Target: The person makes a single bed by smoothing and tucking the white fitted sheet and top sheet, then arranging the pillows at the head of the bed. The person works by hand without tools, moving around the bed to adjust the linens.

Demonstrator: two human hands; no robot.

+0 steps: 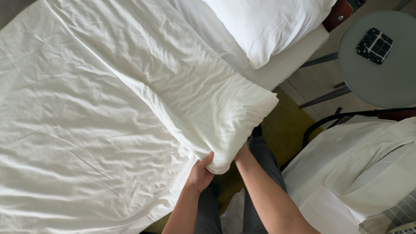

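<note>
The bed (277, 71) fills most of the view, covered w/ a white, wrinkled duvet (86, 130). One part of the duvet is folded over and makes a thick band that goes from the top of the view down to the bed's near edge, where it ends in a puffy corner (234, 125) that hangs a bit over the edge.

The left hand (200, 173) is closed on the lower side of this corner: thumb on top of the cloth, the other fingers under it, so they are hidden. The right hand (242, 152) is at the other side of the same corner, just beside the left one. Only the wrist and a small part of the hand show; the rest is behind the cloth, so I cannot tell if it grips or is open. Both forearms come up from the bottom of the view, approx. in the middle.

At the bed's head end lies a white pillow (268, 26), apart from the folded corner. Beside the bed, on the right, stands a round grey table (381, 82) w/ a small black cloth w/ white lines (375, 45) near its far edge. Nearer, at the right bottom, a chair (329, 121) w/ dark frame carries a pile of white linen (359, 164). The floor (286, 125) btw. bed and chair is yellow-green. The person's legs are in dark grey trousers (264, 156).
</note>
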